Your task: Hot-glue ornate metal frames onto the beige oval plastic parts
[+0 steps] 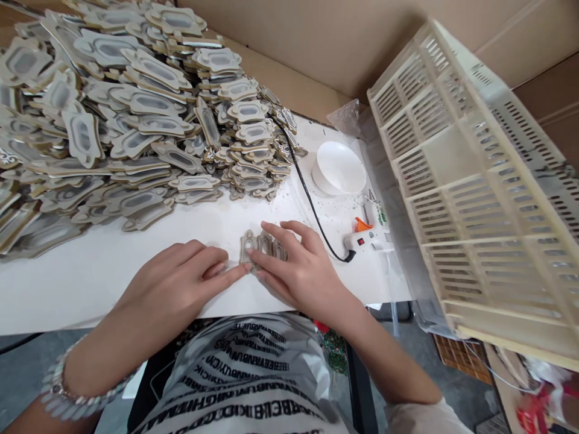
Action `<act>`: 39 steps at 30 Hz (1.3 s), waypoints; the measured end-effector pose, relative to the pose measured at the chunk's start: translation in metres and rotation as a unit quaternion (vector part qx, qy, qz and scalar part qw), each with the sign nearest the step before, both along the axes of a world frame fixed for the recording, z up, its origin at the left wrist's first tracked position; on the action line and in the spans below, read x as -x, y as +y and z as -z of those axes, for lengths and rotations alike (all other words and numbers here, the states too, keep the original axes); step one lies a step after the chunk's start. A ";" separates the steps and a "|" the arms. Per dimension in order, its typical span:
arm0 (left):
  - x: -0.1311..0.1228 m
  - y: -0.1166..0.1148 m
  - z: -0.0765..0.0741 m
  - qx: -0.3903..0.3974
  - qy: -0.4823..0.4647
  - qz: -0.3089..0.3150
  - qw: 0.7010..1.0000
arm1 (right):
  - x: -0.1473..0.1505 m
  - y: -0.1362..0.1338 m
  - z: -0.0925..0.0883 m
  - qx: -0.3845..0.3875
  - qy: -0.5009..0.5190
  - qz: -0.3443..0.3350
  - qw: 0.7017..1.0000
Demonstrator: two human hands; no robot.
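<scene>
Several small grey plates with wavy outlines and raised oval centres [248,244] stand side by side in a short row on the white tabletop. My right hand [301,265] lies over the row, fingers spread, its index fingertip on the leftmost plate and its thumb near the lower edge. Part of the row is hidden under that hand. From the left, my left hand [178,280] touches the lower edge of the leftmost plate with one outstretched digit. Its other fingers are curled in, and whatever may be inside them is hidden.
A large heap of similar, bigger plates [149,102] covers the back left. A white bowl [339,169], black cable [304,181], power strip [368,241] and orange piece [362,225] lie to the right. Beside the table's right edge leans a cream plastic crate [461,163].
</scene>
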State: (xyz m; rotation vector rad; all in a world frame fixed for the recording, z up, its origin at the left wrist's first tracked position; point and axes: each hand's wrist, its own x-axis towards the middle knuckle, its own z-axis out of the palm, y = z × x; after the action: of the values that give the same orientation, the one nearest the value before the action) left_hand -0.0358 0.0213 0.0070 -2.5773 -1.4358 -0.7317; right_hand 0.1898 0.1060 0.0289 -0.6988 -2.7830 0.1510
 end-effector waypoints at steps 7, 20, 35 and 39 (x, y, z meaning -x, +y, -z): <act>0.001 0.001 0.003 0.008 -0.006 0.003 1.000 | -0.006 0.005 -0.001 0.005 -0.001 0.012 1.000; 0.002 0.000 0.003 0.004 -0.006 0.001 1.000 | -0.005 0.006 0.002 -0.007 0.013 0.022 1.000; 0.001 0.003 0.001 0.004 -0.008 0.013 1.000 | 0.001 0.007 0.005 0.002 0.001 0.015 1.000; 0.001 0.003 -0.001 0.003 0.001 0.003 1.000 | 0.004 0.007 0.006 -0.008 -0.003 0.015 1.000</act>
State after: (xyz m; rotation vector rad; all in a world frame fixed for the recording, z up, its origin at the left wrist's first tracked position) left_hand -0.0369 0.0243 0.0078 -2.5862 -1.4329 -0.7278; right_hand 0.1854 0.1132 0.0230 -0.7376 -2.7741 0.1202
